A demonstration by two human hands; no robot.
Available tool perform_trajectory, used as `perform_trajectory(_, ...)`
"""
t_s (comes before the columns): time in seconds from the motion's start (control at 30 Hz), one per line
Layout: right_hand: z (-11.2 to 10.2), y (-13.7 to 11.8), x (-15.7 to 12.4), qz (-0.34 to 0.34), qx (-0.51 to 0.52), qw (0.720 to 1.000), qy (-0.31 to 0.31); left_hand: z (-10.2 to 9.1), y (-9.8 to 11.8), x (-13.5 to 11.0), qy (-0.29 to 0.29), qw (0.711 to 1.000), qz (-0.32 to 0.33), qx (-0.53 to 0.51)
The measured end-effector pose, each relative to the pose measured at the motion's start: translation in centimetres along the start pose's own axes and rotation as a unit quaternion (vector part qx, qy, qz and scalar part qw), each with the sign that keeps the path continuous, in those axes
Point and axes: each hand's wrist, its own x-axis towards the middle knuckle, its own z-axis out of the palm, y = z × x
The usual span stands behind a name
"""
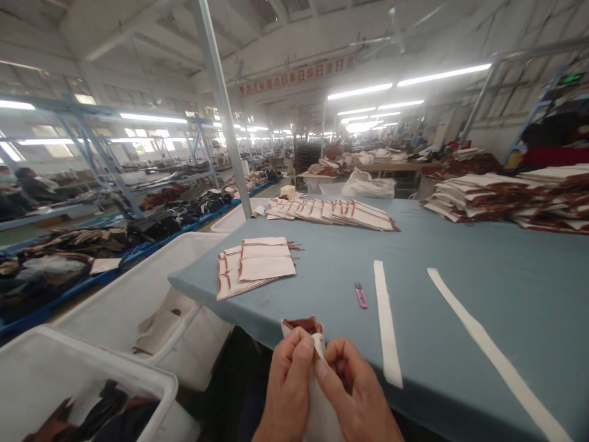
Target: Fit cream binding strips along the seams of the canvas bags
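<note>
The narrow cream cloth piece with a brown inner face point(318, 402) is in both hands at the near edge of the bench covered in blue-grey cloth point(331, 270), its brown-lined mouth pointing away from the wearer. The grip of the left hand point(291, 380) pinches the edge of the mouth between thumb and forefinger; that of the right hand point(354, 383) pinches the same rolled edge just beside it. Handling it well probably means keeping both pinches close together, easing the fold over evenly and letting neither layer slip or twist. The cloth looks soft, so a light pull apart should flatten it without stretching the edge. The fingers hide part of the fold, and whether the lower end rests on anything I cannot tell.

Beyond the hands lie small pink-handled snips point(361, 296), then two long cream cloth strips, one nearer point(387, 322) and one farther right point(483, 337). To the left is a small stack of cream pieces with brown edging point(267, 261), loose brown threads trailing from it. A fanned row of similar pieces point(331, 212) lies behind, and tall cream-and-brown piles point(478, 196) crowd the far right. White plastic bins point(202, 350) and a grey metal post point(221, 92) limit room on the left; the snips seem unobstructed.
</note>
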Motion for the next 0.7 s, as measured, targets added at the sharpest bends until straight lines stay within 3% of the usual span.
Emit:
perform_trajectory(0.07, -0.2, -0.1, -0.1, 0.009, 0.015, 1.0, -0.015, -0.4, 0.6, 0.0, -0.034, 0.999, -0.017, -0.004)
perform_trajectory(0.17, -0.9, -0.6, -0.3, 0.015, 0.026, 0.998, -0.048, -1.1, 1.5, 0.0, -0.08, 0.996, 0.01, 0.044)
perform_trajectory(0.33, -2.0, -1.1, -0.3, 0.049, 0.071, 0.99, -0.111, -1.4, 1.4, 0.1, -0.076, 0.994, 0.019, 0.071)
perform_trajectory(0.7, -3.6, 0.8, -0.2, 0.031, 0.03, 0.99, -0.131, -2.2, 1.6, 1.4, -0.196, 0.973, -0.005, 0.123)
